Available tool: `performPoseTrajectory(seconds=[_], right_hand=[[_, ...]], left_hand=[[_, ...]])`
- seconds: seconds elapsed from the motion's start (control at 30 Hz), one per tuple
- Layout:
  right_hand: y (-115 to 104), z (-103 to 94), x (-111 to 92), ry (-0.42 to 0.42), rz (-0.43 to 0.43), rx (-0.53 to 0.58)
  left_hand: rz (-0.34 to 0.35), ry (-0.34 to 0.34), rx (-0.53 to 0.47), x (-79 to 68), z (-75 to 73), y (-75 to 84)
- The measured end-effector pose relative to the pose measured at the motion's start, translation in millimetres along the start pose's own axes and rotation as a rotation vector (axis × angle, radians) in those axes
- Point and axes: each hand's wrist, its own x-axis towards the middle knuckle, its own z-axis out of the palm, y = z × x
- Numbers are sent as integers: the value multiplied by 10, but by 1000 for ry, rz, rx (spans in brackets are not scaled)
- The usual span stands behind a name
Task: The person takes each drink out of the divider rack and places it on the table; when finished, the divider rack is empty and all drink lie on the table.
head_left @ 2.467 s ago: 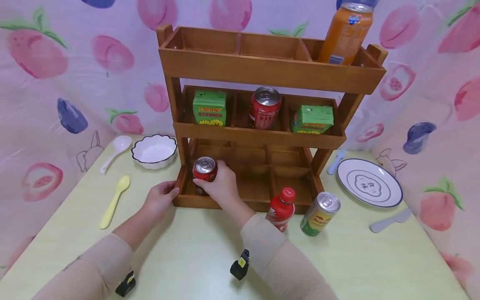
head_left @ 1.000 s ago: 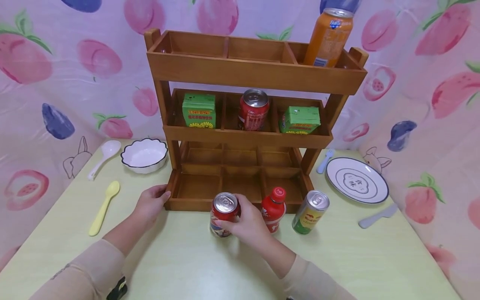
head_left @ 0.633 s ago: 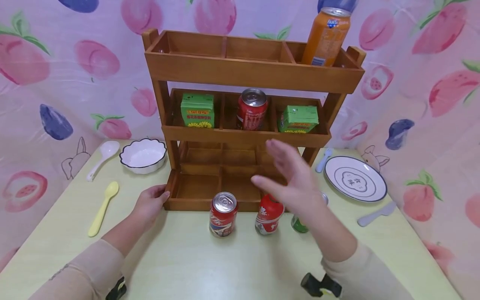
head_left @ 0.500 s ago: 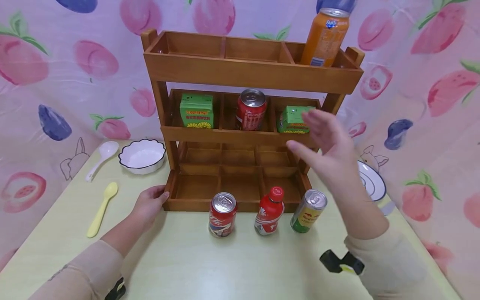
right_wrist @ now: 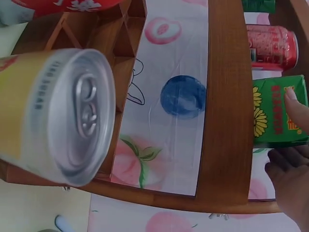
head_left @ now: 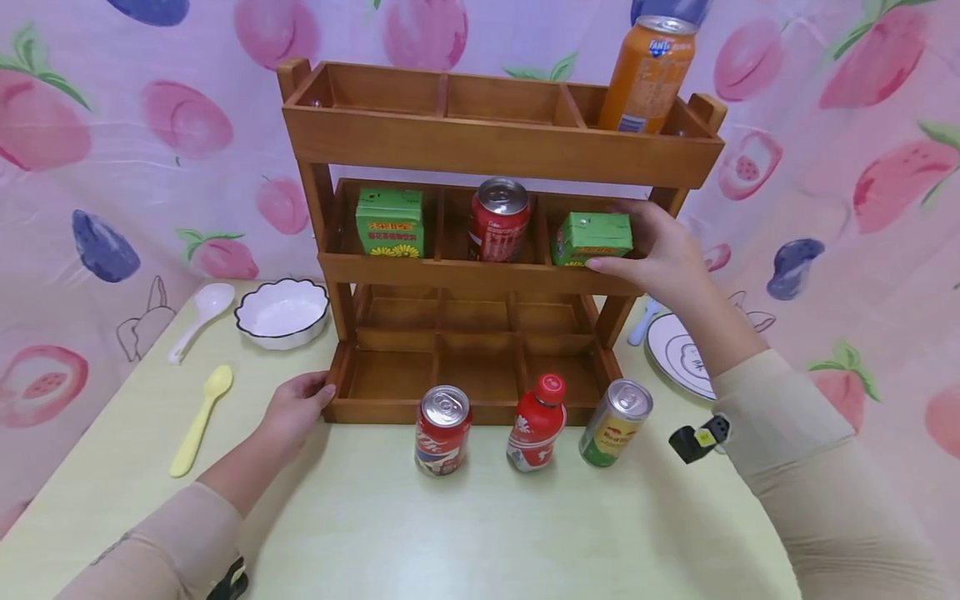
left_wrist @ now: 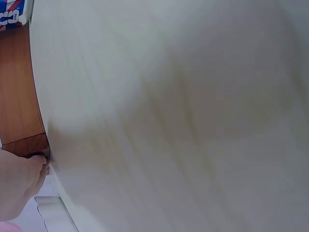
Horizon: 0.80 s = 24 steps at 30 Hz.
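Note:
My right hand (head_left: 666, 254) is at the green juice box (head_left: 596, 236) in the right compartment of the middle shelf. In the right wrist view the thumb lies on the front of that juice box (right_wrist: 277, 113), with fingers curled at its side. My left hand (head_left: 296, 408) grips the lower left corner of the wooden rack (head_left: 495, 143); the left wrist view shows its fingers (left_wrist: 36, 162) at the wood's edge. Beside the right-hand juice box stand a red Coke can (head_left: 500, 223) and another green juice box (head_left: 390, 223) on the same shelf.
In front of the rack stand a red can (head_left: 442, 437), a red bottle (head_left: 537, 425) and a Red Bull can (head_left: 613, 425). An orange Fanta can (head_left: 649, 75) is on top. Left are a bowl (head_left: 282, 342), white spoon and yellow spoon (head_left: 201, 421); right, a plate (head_left: 675, 354).
My right hand moved the red can from the rack's bottom tier to the table and let it go. It then rose right to the green juice box. The left hand stays on the rack.

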Motion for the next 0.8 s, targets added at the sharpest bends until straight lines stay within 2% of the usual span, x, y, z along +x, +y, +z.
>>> performPoseTrajectory(seconds=[0.2,0.4,0.47,0.6,0.8], right_hand=[[101,9,97,-16,30,37],[122,16,85,6,49,133],[77,16,54,26,13,175],[-138,3,-51,98,-123,238],[-635,-8,-317,215,-288,195]], left_hand=[[-6,3,6,14,7,-2],[-8,5,8,6,8,-5],[-6,3,8,2,15,-5],[-5,4,17,-6,22,5],[-12,5,26,-5,4,23]])
